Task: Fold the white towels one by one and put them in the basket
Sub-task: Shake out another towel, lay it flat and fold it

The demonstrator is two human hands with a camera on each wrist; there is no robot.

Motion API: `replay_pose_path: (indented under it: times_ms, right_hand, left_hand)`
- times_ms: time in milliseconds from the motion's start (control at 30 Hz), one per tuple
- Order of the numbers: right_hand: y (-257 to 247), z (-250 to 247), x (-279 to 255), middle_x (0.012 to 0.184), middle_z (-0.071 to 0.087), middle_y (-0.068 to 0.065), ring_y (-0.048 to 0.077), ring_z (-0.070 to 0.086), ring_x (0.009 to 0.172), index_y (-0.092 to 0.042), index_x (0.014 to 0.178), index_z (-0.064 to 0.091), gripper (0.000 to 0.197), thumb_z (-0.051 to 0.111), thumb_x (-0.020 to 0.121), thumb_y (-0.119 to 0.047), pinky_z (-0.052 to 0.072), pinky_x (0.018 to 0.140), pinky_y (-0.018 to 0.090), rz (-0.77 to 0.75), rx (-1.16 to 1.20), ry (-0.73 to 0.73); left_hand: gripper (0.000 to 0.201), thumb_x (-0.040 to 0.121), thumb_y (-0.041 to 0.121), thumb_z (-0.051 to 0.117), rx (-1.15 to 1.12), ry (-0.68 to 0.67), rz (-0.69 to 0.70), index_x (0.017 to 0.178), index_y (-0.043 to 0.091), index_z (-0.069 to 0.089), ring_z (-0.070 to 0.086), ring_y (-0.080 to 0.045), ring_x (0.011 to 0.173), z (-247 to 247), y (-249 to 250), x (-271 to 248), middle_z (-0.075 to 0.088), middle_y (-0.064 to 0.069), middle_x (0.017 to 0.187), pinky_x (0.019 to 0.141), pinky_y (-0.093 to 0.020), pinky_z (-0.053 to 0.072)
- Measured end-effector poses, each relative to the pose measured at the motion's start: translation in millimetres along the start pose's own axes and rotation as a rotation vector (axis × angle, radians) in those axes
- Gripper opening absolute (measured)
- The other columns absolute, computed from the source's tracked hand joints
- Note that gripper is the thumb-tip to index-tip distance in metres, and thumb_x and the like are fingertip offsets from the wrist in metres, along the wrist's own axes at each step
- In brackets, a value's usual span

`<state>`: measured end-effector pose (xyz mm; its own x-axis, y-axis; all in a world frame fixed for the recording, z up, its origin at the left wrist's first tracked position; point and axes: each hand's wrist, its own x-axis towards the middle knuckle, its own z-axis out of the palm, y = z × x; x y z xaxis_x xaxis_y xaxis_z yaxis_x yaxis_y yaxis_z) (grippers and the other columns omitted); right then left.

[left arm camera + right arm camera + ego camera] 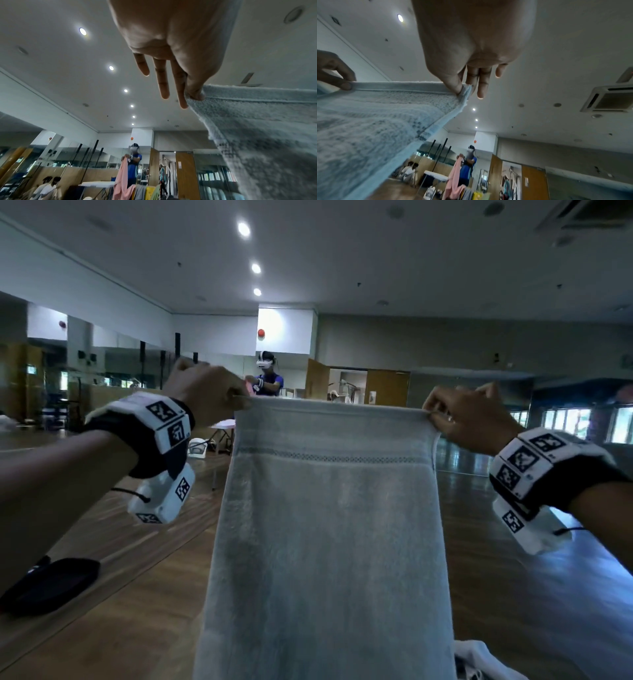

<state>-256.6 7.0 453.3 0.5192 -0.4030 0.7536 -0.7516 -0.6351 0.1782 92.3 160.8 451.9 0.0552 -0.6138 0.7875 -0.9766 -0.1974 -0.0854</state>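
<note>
So the white towel (325, 525) is hanging full length in the air, stretched flat between the 2 hands, top hem pulled straight across and the rest dropping down below the fingers and out of the bottom of the head view. The left hand (205, 395) pinches the top left corner between thumb and forefinger; in the left wrist view the other 3 fingers (161, 79) stick out straight and aren't touching anything. The right hand (469, 419) does the same at the top right corner, thumb and forefinger nipped on the hem, remaining fingers loose beyond it. My read is that holding it by both corners lets the weight pull the wrinkles out and squares the edges before the first fold, which looks not yet started.

Below the right hand there's a bit of white cloth (479, 659) at the frame edge, maybe more towels. No basket in sight. A black pouch (51, 583) lies on the wooden surface (137, 611) under the left forearm. Way past the fingertips another person (269, 381) in a headset handles pink cloth.
</note>
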Motion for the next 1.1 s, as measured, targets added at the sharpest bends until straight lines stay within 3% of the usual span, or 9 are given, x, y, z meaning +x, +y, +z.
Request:
replay_pose_path:
  times_ms: [167, 433, 533, 633, 767, 833, 933, 1033, 1100]
  right_hand:
    - [6, 79, -12, 0.092, 0.061, -0.004, 0.021, 0.056, 0.095, -0.024, 0.099, 0.057, 0.01, 0.051, 0.092, -0.027, 0.024, 0.095, 0.038, 0.021, -0.016, -0.126]
    - [1, 161, -13, 0.095, 0.065, 0.002, 0.025, 0.055, 0.097, -0.018, 0.093, 0.061, 0.011, 0.051, 0.088, -0.016, 0.025, 0.09, 0.039, 0.205, 0.086, 0.053]
    - [-6, 209, -54, 0.09, 0.064, 0.002, 0.028, 0.055, 0.095, -0.019, 0.088, 0.061, 0.013, 0.054, 0.083, -0.01, 0.033, 0.09, 0.044, 0.226, 0.199, -0.078]
    - [-18, 250, -122, 0.078, 0.054, -0.01, 0.025, 0.054, 0.083, -0.03, 0.078, 0.052, 0.02, 0.053, 0.074, -0.011, 0.042, 0.083, 0.053, 0.19, 0.32, -0.226]
    - [-45, 285, -238, 0.073, 0.059, -0.008, 0.019, 0.056, 0.08, -0.027, 0.072, 0.056, 0.022, 0.064, 0.068, -0.007, 0.031, 0.085, 0.038, 0.116, 0.388, -0.43]
    - [-53, 300, -288, 0.074, 0.063, -0.009, 0.014, 0.056, 0.081, -0.035, 0.071, 0.056, 0.022, 0.058, 0.068, -0.013, 0.029, 0.091, 0.031, 0.04, 0.452, -0.546]
    - [-57, 323, -345, 0.08, 0.053, -0.028, 0.01, 0.056, 0.093, -0.055, 0.069, 0.05, 0.022, 0.045, 0.073, -0.034, 0.038, 0.089, 0.05, 0.036, 0.481, -0.897]
    - [-60, 334, -371, 0.082, 0.048, -0.034, 0.008, 0.054, 0.097, -0.063, 0.074, 0.049, 0.022, 0.045, 0.076, -0.042, 0.039, 0.086, 0.052, -0.003, 0.511, -0.95]
    - [-63, 333, -368, 0.084, 0.055, -0.03, 0.011, 0.056, 0.096, -0.054, 0.075, 0.057, 0.018, 0.053, 0.079, -0.037, 0.037, 0.084, 0.048, -0.036, 0.432, -0.914]
  left_hand:
    - [0.013, 0.09, 0.029, 0.057, 0.038, -0.189, -0.055, 0.09, 0.027, 0.07, 0.055, -0.021, 0.088, 81, 6, -14, 0.066, 0.003, 0.092, 0.093, -0.041, 0.033]
    - [0.016, 0.086, 0.02, 0.06, -0.102, -0.058, -0.129, 0.096, 0.023, 0.073, 0.063, -0.031, 0.09, 153, 5, -22, 0.071, -0.007, 0.098, 0.087, -0.042, 0.043]
    - [0.015, 0.084, 0.021, 0.06, -0.15, -0.162, -0.119, 0.092, 0.023, 0.073, 0.065, -0.03, 0.086, 192, 3, -68, 0.072, -0.009, 0.093, 0.08, -0.037, 0.046]
    - [0.019, 0.09, 0.02, 0.056, -0.241, -0.365, -0.077, 0.098, 0.017, 0.073, 0.066, -0.028, 0.087, 231, 8, -134, 0.072, -0.007, 0.099, 0.071, -0.028, 0.042]
    - [0.02, 0.093, 0.034, 0.052, -0.227, -0.666, -0.015, 0.103, 0.032, 0.07, 0.063, -0.016, 0.098, 269, 17, -237, 0.069, 0.013, 0.107, 0.091, -0.033, 0.036]
    - [0.021, 0.093, 0.041, 0.05, -0.17, -0.796, 0.045, 0.104, 0.038, 0.067, 0.058, -0.008, 0.101, 280, 22, -279, 0.067, 0.019, 0.108, 0.094, -0.031, 0.029]
    - [0.022, 0.092, 0.041, 0.048, -0.114, -0.969, 0.126, 0.106, 0.041, 0.065, 0.055, -0.004, 0.105, 287, 34, -329, 0.064, 0.02, 0.11, 0.096, -0.029, 0.024]
    - [0.026, 0.089, 0.033, 0.046, -0.058, -1.068, 0.163, 0.107, 0.039, 0.063, 0.052, -0.005, 0.108, 295, 38, -355, 0.059, 0.016, 0.114, 0.088, -0.03, 0.024]
    - [0.026, 0.089, 0.032, 0.046, -0.057, -1.051, 0.136, 0.107, 0.038, 0.063, 0.051, -0.005, 0.108, 301, 35, -358, 0.057, 0.016, 0.115, 0.086, -0.03, 0.024]
